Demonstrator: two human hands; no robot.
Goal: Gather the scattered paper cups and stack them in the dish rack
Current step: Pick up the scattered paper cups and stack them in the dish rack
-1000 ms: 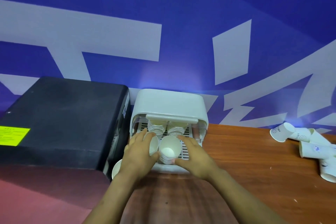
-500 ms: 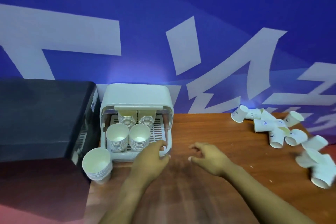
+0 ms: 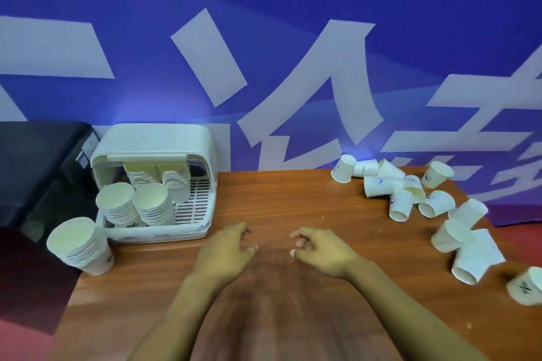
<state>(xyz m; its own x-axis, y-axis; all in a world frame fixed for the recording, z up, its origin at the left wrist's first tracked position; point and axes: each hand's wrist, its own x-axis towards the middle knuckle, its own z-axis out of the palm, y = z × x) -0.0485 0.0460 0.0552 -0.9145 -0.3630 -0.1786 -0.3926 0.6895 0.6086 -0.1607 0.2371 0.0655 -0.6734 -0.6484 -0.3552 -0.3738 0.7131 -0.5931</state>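
Observation:
A white dish rack (image 3: 187,220) with a raised lid stands at the table's back left. Inside it are several stacks of white paper cups (image 3: 137,205), mouths facing me. Another stack of cups (image 3: 80,246) stands outside the rack, at its front left corner. Several loose paper cups (image 3: 404,193) lie scattered on their sides at the right of the table, some reaching the right edge (image 3: 475,258). My left hand (image 3: 225,252) and my right hand (image 3: 319,252) hover over the middle of the table, palms down, fingers loosely spread, holding nothing.
The wooden table (image 3: 278,202) meets a blue wall with large white lettering. A black box-like machine (image 3: 38,161) stands left of the rack. The table's left edge drops to a red floor (image 3: 26,331).
Both hands have let go of the cup stacks in the rack and drawn back to the middle of the table. The view has swung right, bringing the scattered cups into sight.

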